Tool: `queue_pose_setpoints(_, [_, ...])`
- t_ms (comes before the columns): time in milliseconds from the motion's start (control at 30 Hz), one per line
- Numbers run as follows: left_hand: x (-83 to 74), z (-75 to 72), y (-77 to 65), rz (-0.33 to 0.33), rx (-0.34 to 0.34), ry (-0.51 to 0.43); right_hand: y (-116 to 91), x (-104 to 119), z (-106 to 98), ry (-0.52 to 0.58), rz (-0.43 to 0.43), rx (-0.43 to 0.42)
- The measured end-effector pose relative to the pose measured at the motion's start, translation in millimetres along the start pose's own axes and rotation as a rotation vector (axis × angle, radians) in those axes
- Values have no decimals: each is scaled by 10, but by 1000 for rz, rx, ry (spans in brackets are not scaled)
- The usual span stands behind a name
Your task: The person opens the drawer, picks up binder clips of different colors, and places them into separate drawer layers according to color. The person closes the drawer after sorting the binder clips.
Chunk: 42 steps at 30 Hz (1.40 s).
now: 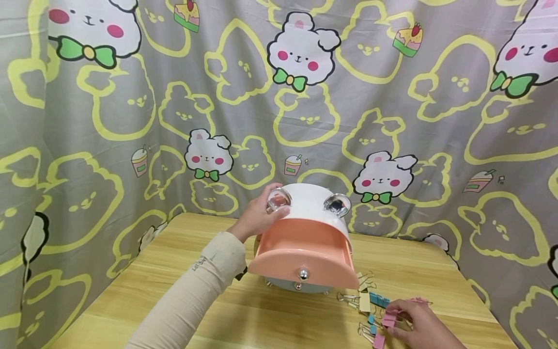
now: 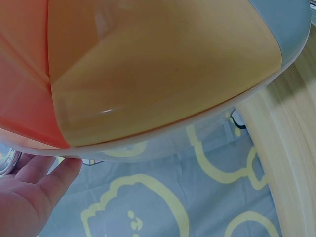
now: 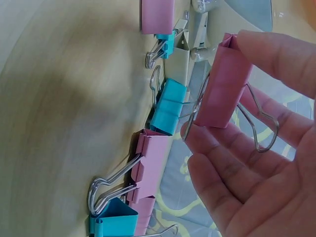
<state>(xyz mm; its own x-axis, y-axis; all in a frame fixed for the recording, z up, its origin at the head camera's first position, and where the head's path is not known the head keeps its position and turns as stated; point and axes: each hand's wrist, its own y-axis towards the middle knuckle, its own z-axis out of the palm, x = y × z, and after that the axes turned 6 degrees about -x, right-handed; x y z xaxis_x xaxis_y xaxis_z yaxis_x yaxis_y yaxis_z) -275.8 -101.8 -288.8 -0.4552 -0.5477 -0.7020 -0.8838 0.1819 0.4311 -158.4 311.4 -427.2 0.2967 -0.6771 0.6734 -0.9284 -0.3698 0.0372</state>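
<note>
A frog-like desktop drawer box (image 1: 305, 194) with a white top and two shiny round eyes stands on the table, its upper orange drawer (image 1: 301, 264) pulled out. My left hand (image 1: 260, 213) grips the box at its left eye, thumb in front. In the left wrist view, fingers of this hand (image 2: 34, 190) lie against the box's edge. Between thumb and fingers, my right hand (image 3: 247, 163) pinches a pink binder clip (image 3: 224, 86) with wire handles spread. Below and beside it lie more binder clips, among them a teal one (image 3: 169, 106) and a pink one (image 3: 149, 158).
Yellow clips (image 1: 364, 301) lie with the others right of the box, near the drawer's right corner. A smaller grey-blue drawer (image 1: 287, 285) with a round knob sits below the orange one. A patterned curtain (image 1: 244, 116) surrounds the wooden table (image 1: 144, 291).
</note>
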Motion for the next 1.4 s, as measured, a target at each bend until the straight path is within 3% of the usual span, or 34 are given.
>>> queue_pose_setpoints(300, [2,3,1,-18,-2,1,-4,55,8,-13,20,-27])
queue_pose_setpoints(1067, [6,4,0,0,-2,6,-4,179,27,-128,-121,-124])
queue_pose_setpoints(1400, [16,3,-1,17,3,-6,-8,299,30,-129,-76,-191])
